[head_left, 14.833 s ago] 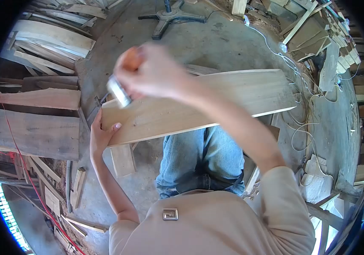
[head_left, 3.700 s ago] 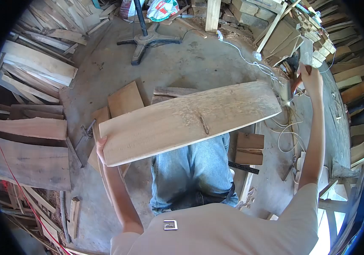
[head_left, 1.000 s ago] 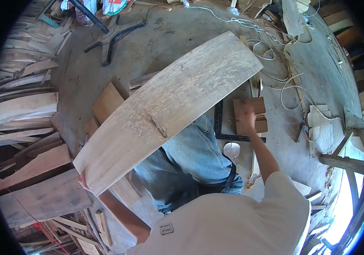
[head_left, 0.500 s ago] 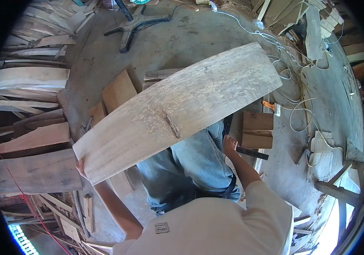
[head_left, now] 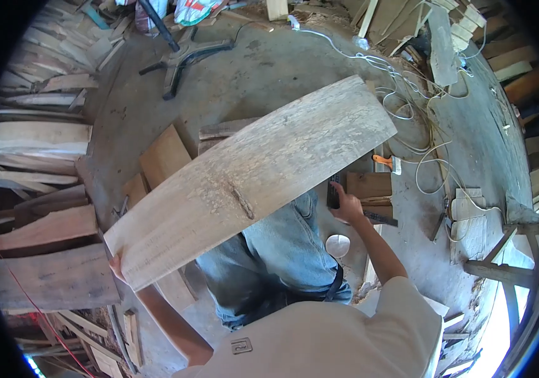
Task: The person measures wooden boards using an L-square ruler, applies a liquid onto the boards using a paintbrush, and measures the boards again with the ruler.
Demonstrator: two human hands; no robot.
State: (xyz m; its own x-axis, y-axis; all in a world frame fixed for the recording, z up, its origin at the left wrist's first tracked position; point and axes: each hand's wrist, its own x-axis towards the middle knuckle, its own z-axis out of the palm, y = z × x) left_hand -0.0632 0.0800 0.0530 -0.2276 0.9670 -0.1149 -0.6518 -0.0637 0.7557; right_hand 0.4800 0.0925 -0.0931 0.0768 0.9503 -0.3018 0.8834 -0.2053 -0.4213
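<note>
A long pale board (head_left: 269, 164) with rough grain and a dark knot lies tilted across my knees. My left hand (head_left: 117, 268) grips its lower left end, with the fingers partly hidden behind the wood. To the right of my knees, my right hand (head_left: 347, 206) is closed on a black metal square (head_left: 333, 192), near the corner where its arms meet. Just beyond the hand is a brown wood block (head_left: 370, 186). The orange-handled brush (head_left: 388, 164) lies beside the right end of the board.
A black metal stand base (head_left: 181, 60) is on the floor at the upper left. Stacked planks (head_left: 36, 138) line the left side. Tangled white cable (head_left: 402, 82) and a hose run along the right. A round pale disc (head_left: 337, 246) sits beside my right knee.
The brush from my right hand now lies on the floor. My right hand has come back to the black square beside my knees. The board has turned to a steeper slant, my left hand still on it.
</note>
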